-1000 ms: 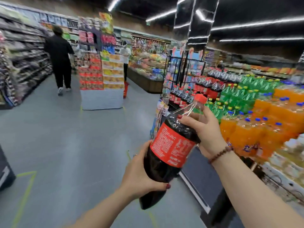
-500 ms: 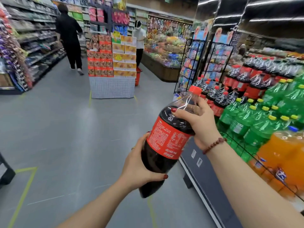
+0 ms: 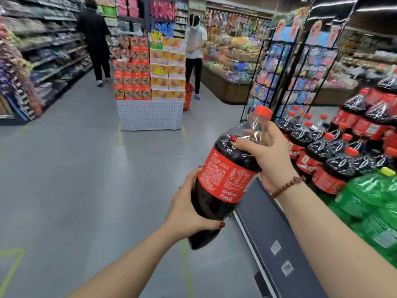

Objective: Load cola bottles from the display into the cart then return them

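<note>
The left hand is cupping the cola bottle low down and the right hand is curling its fingers round the shoulder, holding it tilted in the air beside the display. Being heavy and slick, it is risking a slip, or knocking over standing bottles

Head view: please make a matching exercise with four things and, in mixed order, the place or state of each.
Things: 1 cola bottle; 2 left hand; 3 right hand; 4 green bottles.
States: a grips the bottle's lower body; b stacked at the far right; c held tilted in the air; d grips the bottle's shoulder.
Pairs: 1-c, 2-a, 3-d, 4-b.
</note>
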`<state>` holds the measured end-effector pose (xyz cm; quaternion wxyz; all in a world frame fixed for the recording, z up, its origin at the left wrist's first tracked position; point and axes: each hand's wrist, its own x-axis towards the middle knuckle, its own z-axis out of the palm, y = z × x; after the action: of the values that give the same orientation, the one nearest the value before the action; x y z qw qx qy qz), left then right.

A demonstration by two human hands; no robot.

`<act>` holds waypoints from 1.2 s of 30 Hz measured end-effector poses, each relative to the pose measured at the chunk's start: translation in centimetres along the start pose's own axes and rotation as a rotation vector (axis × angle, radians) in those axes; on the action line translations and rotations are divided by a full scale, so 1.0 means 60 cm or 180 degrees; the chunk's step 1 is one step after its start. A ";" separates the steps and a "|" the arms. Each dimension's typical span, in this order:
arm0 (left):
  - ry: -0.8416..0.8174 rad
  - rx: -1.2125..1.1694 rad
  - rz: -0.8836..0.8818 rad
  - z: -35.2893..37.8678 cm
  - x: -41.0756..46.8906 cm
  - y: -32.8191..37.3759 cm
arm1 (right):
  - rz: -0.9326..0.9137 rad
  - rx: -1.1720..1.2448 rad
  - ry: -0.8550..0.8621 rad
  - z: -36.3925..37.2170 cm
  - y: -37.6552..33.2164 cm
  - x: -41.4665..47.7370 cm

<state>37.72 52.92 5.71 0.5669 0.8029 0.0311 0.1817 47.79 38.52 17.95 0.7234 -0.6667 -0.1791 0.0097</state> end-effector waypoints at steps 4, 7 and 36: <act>-0.0188 -0.0032 0.0051 -0.005 0.154 -0.073 | 0.0039 -0.0054 0.0205 0.018 0.068 0.146; -0.0275 -0.0091 0.0027 -0.006 0.285 -0.120 | 0.0123 -0.0077 0.0309 0.028 0.106 0.272; -0.1124 -0.0280 0.0135 0.265 1.201 -0.293 | 0.0266 -0.0350 0.1097 -0.191 0.317 1.128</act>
<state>112.84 63.34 3.38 0.5942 0.7972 -0.0939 0.0510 118.49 46.71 15.66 0.7049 -0.7039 -0.0249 -0.0843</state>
